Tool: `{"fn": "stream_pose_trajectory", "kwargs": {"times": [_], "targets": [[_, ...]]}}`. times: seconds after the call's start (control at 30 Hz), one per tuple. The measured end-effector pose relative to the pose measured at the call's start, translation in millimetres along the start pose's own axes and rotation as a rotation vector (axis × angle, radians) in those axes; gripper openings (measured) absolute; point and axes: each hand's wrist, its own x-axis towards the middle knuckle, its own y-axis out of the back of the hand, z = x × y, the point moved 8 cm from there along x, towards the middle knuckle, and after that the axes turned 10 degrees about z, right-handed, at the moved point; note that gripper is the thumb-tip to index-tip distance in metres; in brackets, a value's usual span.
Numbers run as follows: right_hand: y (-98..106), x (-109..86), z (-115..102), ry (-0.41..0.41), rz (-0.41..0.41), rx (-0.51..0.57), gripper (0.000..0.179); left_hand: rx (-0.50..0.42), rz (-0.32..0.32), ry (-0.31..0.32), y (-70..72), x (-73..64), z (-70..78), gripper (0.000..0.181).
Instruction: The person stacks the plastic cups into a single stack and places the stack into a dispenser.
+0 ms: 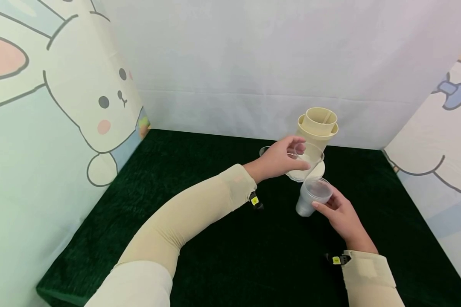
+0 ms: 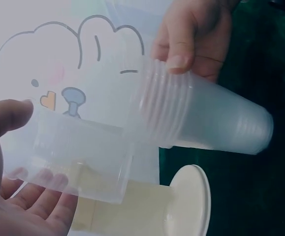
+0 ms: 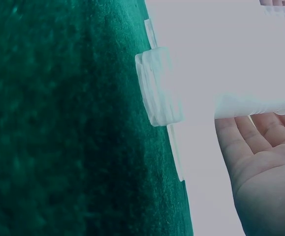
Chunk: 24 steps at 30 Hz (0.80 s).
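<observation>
My left hand grips a single clear plastic cup, thumb on one side and fingers on the other. In the head view this cup overlaps the cream holder behind it. My right hand holds a nested stack of clear plastic cups, thumb near the rims. The stack tilts, its rims toward the left hand's cup in the left wrist view. In the right wrist view the right hand shows its palm side, and its cups are washed out by light.
A cream cylindrical holder with a white round base stands at the back right. Clear plastic pieces sit on the dark green cloth. Another clear rim shows behind the left hand. Printed curtains border the table.
</observation>
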Motion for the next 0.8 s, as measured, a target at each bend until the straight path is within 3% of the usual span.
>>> {"fn": "stream_pose_trajectory", "kwargs": {"times": [0.37, 0.8], "targets": [[0.9, -1.7, -1.4, -0.001, 0.007, 0.006, 0.071, -0.027, 0.007, -0.051, -1.8, -2.9, 18.5, 0.068], [-0.4, -3.8, -3.5, 0.011, 0.006, 0.010, 0.070, -0.082, -0.052, -0.096, -18.3, -10.1, 34.1, 0.069]]}}
